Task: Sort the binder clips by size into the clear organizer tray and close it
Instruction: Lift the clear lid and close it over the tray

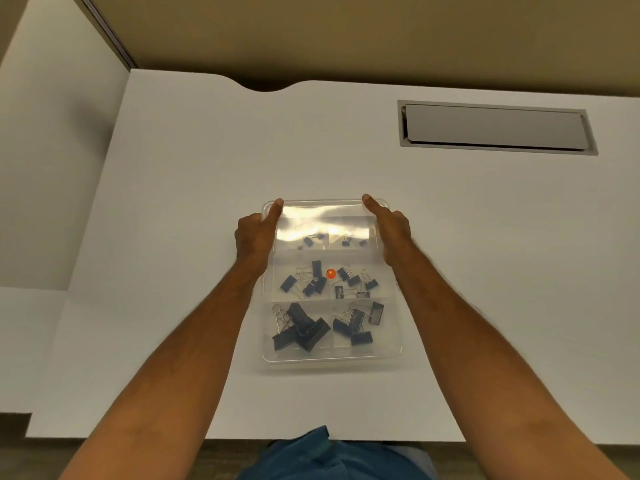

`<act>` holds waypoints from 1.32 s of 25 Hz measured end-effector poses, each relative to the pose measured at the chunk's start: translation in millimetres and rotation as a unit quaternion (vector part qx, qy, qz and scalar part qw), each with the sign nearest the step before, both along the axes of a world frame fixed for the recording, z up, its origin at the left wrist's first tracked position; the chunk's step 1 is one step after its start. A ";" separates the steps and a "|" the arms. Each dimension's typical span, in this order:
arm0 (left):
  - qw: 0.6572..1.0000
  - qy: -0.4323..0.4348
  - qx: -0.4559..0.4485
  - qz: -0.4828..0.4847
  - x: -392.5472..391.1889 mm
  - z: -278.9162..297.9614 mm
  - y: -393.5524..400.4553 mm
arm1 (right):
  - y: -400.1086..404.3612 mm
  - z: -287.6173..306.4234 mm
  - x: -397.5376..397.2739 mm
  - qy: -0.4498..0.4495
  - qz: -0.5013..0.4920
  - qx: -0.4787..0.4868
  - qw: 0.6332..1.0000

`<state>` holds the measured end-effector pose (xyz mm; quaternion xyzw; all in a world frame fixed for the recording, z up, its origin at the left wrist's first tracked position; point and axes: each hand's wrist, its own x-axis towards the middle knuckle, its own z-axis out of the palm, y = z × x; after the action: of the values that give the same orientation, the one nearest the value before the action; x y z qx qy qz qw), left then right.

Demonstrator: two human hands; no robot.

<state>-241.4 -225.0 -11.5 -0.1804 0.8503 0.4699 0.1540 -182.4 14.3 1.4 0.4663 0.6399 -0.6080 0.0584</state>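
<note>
One tray [332,356], two hands [254,233].

White laminate desk [194,161] fills most of the view, back edge with a curved cutout notch [266,87]. Grey rectangular cable-access flap [495,128] recessed in the desk at far right. Tan partition wall [346,32] behind the desk; grey metal trim strip [107,32] runs diagonally at upper left. Lower white side surface [31,209] adjoins at left. Dark floor strip [225,455] below the near edge. Soft overhead light, faint shadows.
</note>
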 end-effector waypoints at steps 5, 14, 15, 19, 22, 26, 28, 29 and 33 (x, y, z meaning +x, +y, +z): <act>0.978 0.076 -0.187 -0.051 16.8 20.3 6.5 | -4.8 -6.5 5.6 0.024 0.023 0.090 0.995; 0.871 0.151 -0.392 -0.254 143.6 -5.4 -5.7 | -18.7 -12.7 7.0 0.062 0.040 0.201 0.977; 0.872 0.148 -0.394 -0.248 142.9 -4.1 -3.7 | -22.8 -10.6 11.4 0.087 0.063 0.246 0.963; 0.870 0.150 -0.407 -0.233 143.0 -7.9 -1.2 | -46.8 -13.6 62.9 0.111 0.227 0.408 0.877; 0.874 0.151 -0.401 -0.228 145.5 -6.6 -0.6 | -59.9 -19.8 116.8 0.067 0.284 0.447 0.846; 0.887 0.146 -0.377 -0.222 156.2 -7.5 9.1 | -66.6 -26.0 152.9 0.006 0.302 0.500 0.811; 0.892 0.143 -0.370 -0.215 157.9 -9.2 10.5 | -69.2 -27.7 159.3 -0.004 0.310 0.496 0.811; 0.893 0.139 -0.368 -0.217 157.5 -9.3 10.6 | -70.4 -28.2 161.5 -0.004 0.310 0.490 0.815; 0.893 0.141 -0.367 -0.217 158.1 -10.1 11.0 | -72.5 -27.4 162.3 -0.004 0.300 0.466 0.833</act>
<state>-83.3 -213.9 -21.6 0.0327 0.9931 0.0996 0.0534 -20.1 -58.2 -26.0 0.2259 0.9555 -0.1888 0.0165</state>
